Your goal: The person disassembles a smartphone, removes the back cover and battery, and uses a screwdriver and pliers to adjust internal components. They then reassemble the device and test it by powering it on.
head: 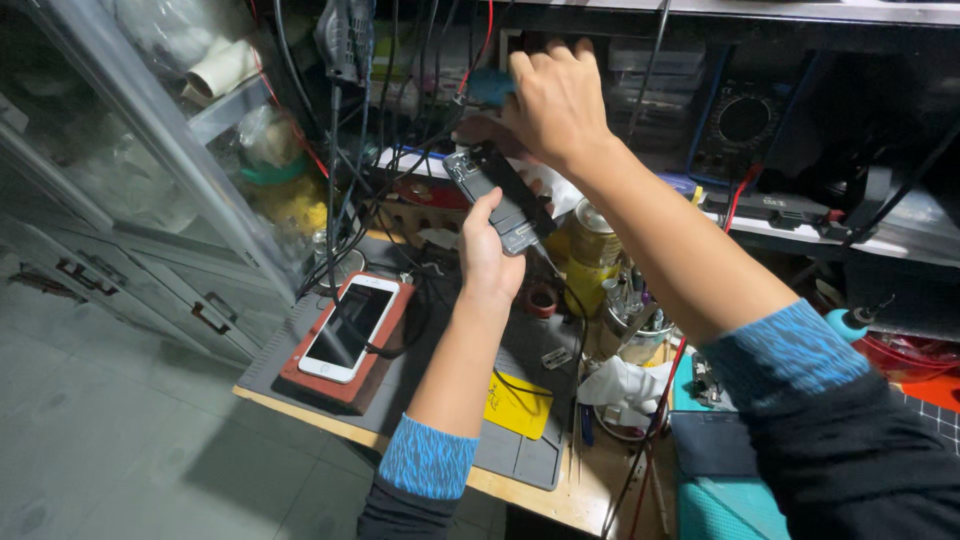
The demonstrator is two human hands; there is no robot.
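My left hand (487,258) is raised over the workbench and grips a dark opened phone body (500,192), tilted, with a thin cable hanging from its lower end. My right hand (553,98) reaches further back toward the shelf, fingers curled among hanging black and red cables near a blue object (489,87); whether it holds anything I cannot tell. A white phone (351,327) lies face up on a red-brown block (381,369) on the grey mat (520,452), left of my left forearm.
A yellow card (519,403) lies on the mat. A tin can (594,246), a cup of tools (630,300) and crumpled white tissue (620,385) stand right of it. A multimeter (741,122) sits on the shelf. A glass cabinet (130,150) stands left; the bench edge runs in front.
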